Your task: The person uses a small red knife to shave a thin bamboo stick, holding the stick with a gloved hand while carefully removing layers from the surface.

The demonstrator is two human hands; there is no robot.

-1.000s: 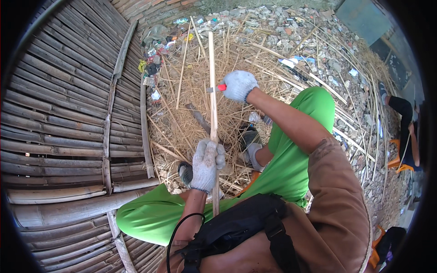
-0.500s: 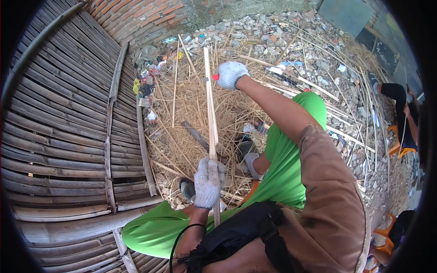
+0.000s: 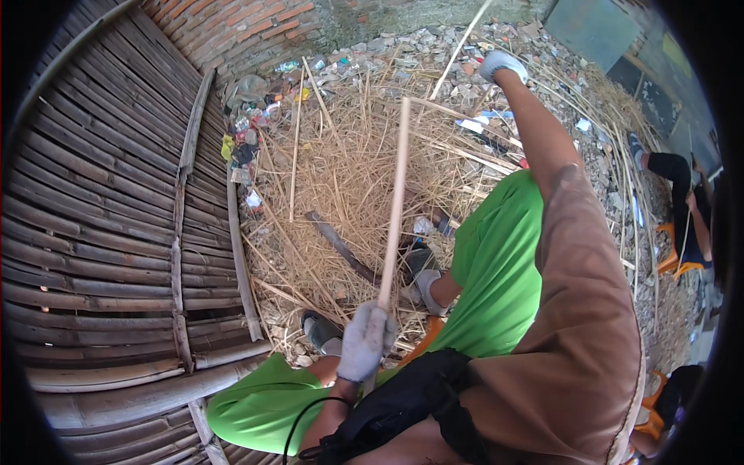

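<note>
My gloved left hand point(image 3: 367, 337) is closed around the lower part of a pale bamboo stick point(image 3: 397, 182), which points up and away from my lap. Far out to the right, above the rubble, my gloved right hand point(image 3: 504, 67) is curled into a fist. Half a second ago it gripped a red-handled knife; now the blade cannot be made out, and the handle is mostly hidden by the glove. A thin split strip point(image 3: 460, 52) slants beyond the stick's tip, left of my right hand.
Bamboo shavings point(image 3: 341, 182) lie between my feet, with a dark stick point(image 3: 339, 242) on them. A slatted bamboo panel point(image 3: 116, 256) stands at left, a brick wall point(image 3: 240, 23) beyond. Rubble and loose strips spread to the right, where another person point(image 3: 682, 182) sits.
My right hand has swung away and to the right, off the stick. The strip has come apart from the stick. My left hand has shifted slightly right, still holding the stick.
</note>
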